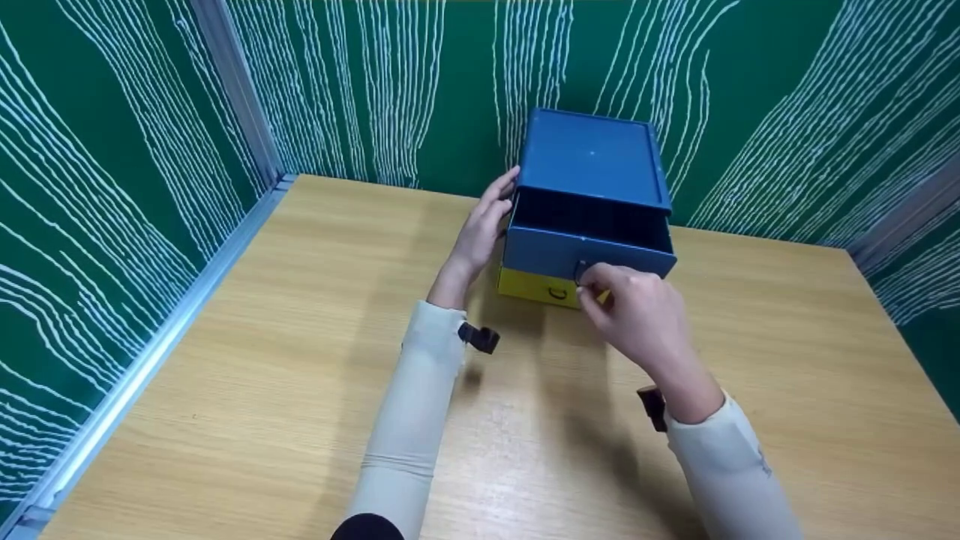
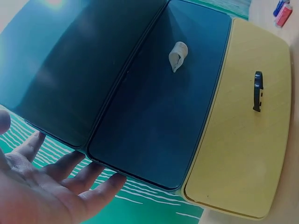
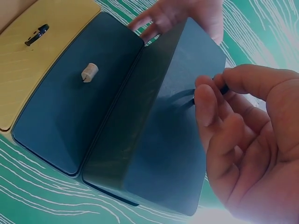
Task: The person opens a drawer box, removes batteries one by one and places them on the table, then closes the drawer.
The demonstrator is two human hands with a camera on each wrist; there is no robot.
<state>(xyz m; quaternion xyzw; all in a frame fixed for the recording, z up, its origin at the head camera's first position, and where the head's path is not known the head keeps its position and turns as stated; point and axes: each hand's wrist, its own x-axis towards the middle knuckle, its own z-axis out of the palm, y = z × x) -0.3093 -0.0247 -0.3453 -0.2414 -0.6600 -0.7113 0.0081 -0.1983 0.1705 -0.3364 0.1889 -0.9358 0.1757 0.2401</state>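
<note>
A small drawer unit (image 1: 596, 154) with a blue top stands at the back of the table. Its blue top drawer (image 1: 536, 251) is pulled partway out, its inside dark. My right hand (image 1: 637, 311) pinches the black handle (image 1: 580, 270) on that drawer's front between thumb and index finger. On the unit's left side rests my left hand (image 1: 480, 232), fingers extended along the wall. Below, a second blue drawer (image 2: 145, 116) bears a whitish curled handle-like piece (image 2: 178, 55). The lowest drawer (image 2: 238, 140) is yellow with a black handle (image 2: 258, 91); both lower drawers sit closed.
Green panels (image 1: 465, 97) with wavy white lines rise behind and beside the wooden table (image 1: 300, 360). A metal rail (image 1: 142, 360) runs along the left edge. Small blue and red objects (image 2: 283, 15) lie at the corner of the left wrist view.
</note>
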